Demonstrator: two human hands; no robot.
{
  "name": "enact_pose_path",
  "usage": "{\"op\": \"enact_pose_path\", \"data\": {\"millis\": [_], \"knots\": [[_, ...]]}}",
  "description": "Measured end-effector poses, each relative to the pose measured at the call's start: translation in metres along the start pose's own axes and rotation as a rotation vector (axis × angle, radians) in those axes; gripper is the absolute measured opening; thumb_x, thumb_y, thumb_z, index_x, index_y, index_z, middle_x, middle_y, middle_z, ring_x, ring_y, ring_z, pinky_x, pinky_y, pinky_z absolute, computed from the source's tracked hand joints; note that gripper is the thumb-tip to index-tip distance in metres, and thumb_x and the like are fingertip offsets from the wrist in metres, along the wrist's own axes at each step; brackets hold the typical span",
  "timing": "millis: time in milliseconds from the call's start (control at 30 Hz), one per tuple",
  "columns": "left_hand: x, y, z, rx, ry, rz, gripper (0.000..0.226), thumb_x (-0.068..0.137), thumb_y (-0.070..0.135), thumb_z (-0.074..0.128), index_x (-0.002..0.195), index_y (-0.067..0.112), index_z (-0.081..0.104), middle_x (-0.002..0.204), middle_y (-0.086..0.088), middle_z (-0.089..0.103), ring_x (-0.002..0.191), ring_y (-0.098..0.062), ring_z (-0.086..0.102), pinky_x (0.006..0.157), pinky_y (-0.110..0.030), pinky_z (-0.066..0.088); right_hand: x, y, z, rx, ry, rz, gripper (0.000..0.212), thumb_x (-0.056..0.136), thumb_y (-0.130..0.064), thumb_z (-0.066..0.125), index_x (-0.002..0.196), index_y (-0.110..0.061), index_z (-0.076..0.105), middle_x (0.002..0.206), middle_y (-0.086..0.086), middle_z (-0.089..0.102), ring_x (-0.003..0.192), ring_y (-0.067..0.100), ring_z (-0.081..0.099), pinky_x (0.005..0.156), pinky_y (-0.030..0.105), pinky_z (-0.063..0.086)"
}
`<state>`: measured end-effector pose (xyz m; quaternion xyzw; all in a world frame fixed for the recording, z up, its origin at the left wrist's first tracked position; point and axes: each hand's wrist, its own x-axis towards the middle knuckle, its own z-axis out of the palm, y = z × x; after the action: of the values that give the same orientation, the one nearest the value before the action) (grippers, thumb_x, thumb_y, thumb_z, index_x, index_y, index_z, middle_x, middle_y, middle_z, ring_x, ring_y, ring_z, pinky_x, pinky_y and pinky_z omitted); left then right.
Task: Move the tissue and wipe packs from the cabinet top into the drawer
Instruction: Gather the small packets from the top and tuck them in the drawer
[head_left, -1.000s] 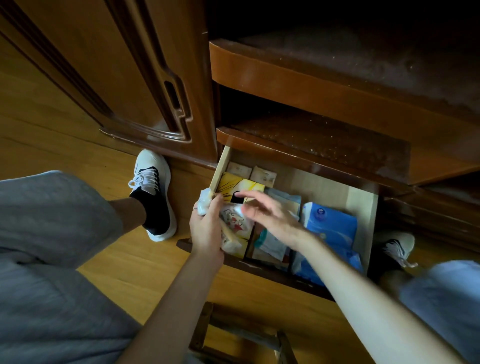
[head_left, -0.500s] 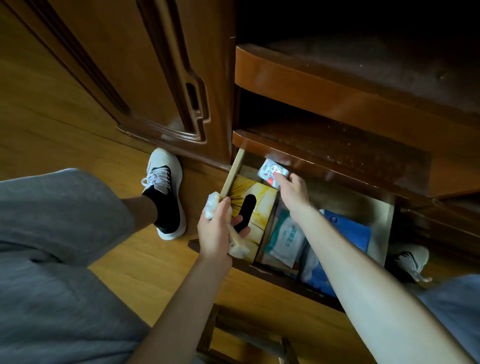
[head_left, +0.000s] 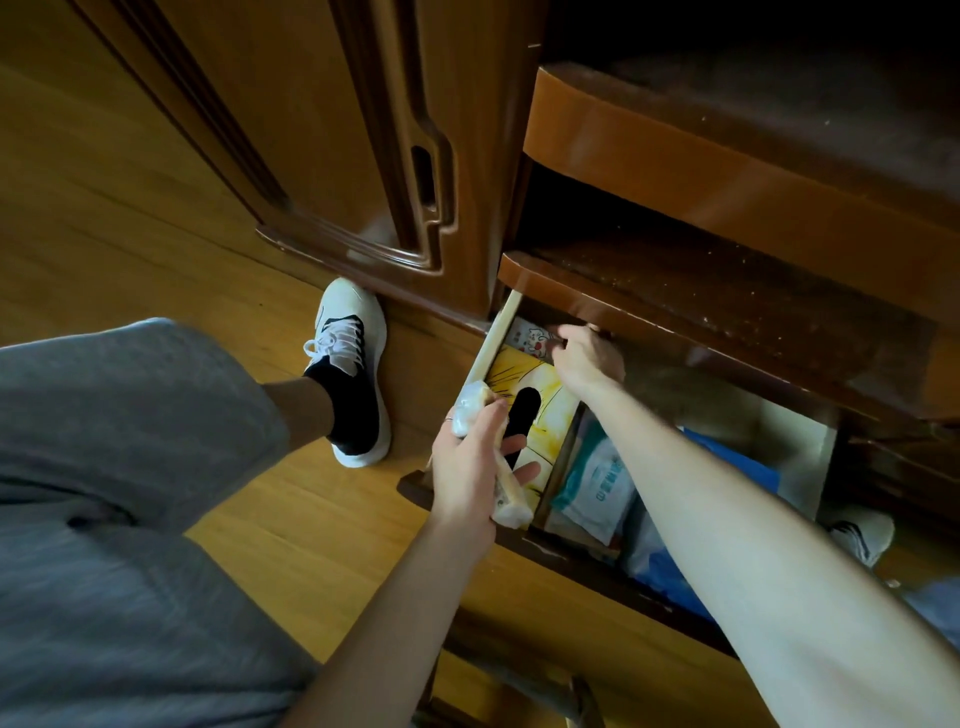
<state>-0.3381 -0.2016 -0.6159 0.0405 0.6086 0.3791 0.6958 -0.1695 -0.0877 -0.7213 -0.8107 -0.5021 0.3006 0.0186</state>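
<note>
**Packs going into drawer**

Right hand (head_left: 587, 358) at drawer (head_left: 498, 338) back, fingers pinching small cartoon pack (head_left: 530, 339). Left hand (head_left: 470, 467) at drawer front-left, gripping pale pack (head_left: 506, 499). In drawer: yellow box (head_left: 545, 395), teal pack (head_left: 597, 488), blue pack (head_left: 727, 462).

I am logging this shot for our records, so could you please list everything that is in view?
Drawer: one, pale wood, pulled open under the cabinet shelf.
Tissue box: one, yellow with a black slot, left side of the drawer.
Small tissue pack: one, white with a cartoon print, back left corner of the drawer.
Wipe pack: one, white and teal, middle of the drawer.
Blue pack: one, right side of the drawer.
Cabinet door: one, brown, upper left.
Floor: yellow wood.
Shoes: two, white and black.
Left hand: grip on a pale wrapped pack.
Right hand: at the small tissue pack.
</note>
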Motion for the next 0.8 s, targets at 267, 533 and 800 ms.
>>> {"op": "enact_pose_path", "data": {"millis": [267,533,800], "knots": [[-0.004,0.003,0.001,0.032,-0.029,0.011,0.029,0.091,0.021,0.071,0.118,0.026,0.062,0.112,-0.008,0.068,0.101,-0.026,0.071,0.074,-0.045,0.064,-0.028,0.0,-0.012,-0.081,0.19,-0.068,0.037,0.104,-0.035,0.052,0.139,-0.026,0.06,0.131,0.007,0.068,0.12,0.028,0.059,0.098,0.037,0.044],[-0.009,0.004,0.005,0.173,-0.172,-0.119,0.024,0.099,0.034,0.055,0.109,0.016,0.067,0.096,-0.015,0.075,0.086,-0.03,0.073,0.059,-0.035,0.056,-0.119,0.018,-0.034,0.705,-0.46,-0.3,0.039,0.09,-0.053,0.059,0.122,-0.035,0.073,0.128,-0.019,0.065,0.116,-0.01,0.056,0.089,0.008,0.043],[-0.013,0.0,0.004,0.042,-0.171,-0.299,0.026,0.093,0.025,0.066,0.107,0.003,0.061,0.093,-0.012,0.058,0.09,-0.027,0.063,0.079,-0.04,0.056,-0.108,0.051,-0.024,0.844,-0.268,0.033,0.041,0.099,-0.045,0.062,0.136,-0.027,0.056,0.117,-0.002,0.069,0.087,0.01,0.072,0.07,0.021,0.058]]}}
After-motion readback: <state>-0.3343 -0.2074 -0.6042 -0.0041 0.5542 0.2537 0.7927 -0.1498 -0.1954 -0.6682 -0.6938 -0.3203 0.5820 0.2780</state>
